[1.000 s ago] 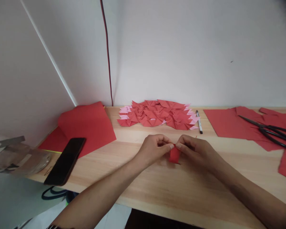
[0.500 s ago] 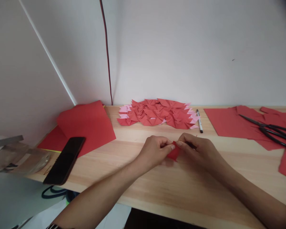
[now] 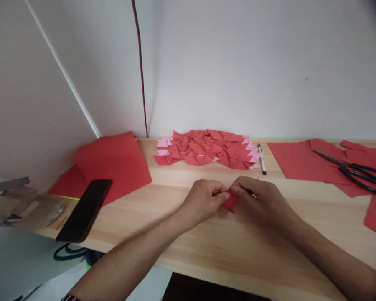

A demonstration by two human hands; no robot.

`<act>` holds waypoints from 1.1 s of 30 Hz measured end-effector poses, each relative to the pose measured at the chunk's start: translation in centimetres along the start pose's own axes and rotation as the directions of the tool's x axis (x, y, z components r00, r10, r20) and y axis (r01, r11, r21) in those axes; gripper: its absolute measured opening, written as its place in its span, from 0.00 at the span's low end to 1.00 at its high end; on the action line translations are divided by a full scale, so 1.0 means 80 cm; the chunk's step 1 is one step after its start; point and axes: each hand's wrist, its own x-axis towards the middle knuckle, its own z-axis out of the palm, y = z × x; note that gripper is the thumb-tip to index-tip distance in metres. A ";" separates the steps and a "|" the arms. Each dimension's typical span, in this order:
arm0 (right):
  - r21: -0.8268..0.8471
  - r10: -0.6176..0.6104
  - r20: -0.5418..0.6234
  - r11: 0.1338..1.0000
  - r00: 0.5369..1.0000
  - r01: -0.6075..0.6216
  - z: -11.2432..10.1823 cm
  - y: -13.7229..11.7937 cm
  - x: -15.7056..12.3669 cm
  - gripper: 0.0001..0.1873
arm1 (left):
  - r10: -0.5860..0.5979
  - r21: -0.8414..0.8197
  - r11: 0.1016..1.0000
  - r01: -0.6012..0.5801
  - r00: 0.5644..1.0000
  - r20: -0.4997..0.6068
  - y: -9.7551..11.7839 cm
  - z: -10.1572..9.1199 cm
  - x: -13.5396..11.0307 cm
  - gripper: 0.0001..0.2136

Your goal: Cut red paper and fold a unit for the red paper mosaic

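Note:
Between my fingertips, above the wooden table point(image 3: 188, 246), is a small folded piece of red paper point(image 3: 228, 204). My left hand point(image 3: 203, 196) pinches its upper left edge between thumb and index finger. From the other side my right hand point(image 3: 253, 194) pinches the paper at its top, thumb close to the left thumb. Much of the paper is hidden behind the fingers. Beyond the hands lies a heap of folded red paper pieces point(image 3: 205, 148), with pink folded pieces point(image 3: 253, 156) showing at both ends.
A marker point(image 3: 262, 159) lies right of the heap. Black-handled scissors point(image 3: 360, 172) rest on red paper sheets point(image 3: 291, 161) at the right. At the left are larger red sheets point(image 3: 119, 163), a dark phone point(image 3: 84, 211) and a clear plastic container point(image 3: 34, 207) by the table edge.
The fingers of both hands have shifted slightly on the red paper, and its lower tip has moved a little to the right. Both hands keep their pinch.

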 end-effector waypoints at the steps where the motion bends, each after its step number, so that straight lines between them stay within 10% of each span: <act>1: 0.008 0.003 0.000 1.000 1.000 -0.003 0.001 0.002 0.000 0.16 | 0.001 0.004 1.000 -0.001 1.000 -0.003 -0.001 0.000 0.000 0.09; 33: 0.090 0.076 0.065 0.993 0.995 -0.081 -0.005 0.010 0.004 0.18 | -0.085 -0.189 0.979 0.077 0.996 -0.034 -0.001 -0.010 0.006 0.09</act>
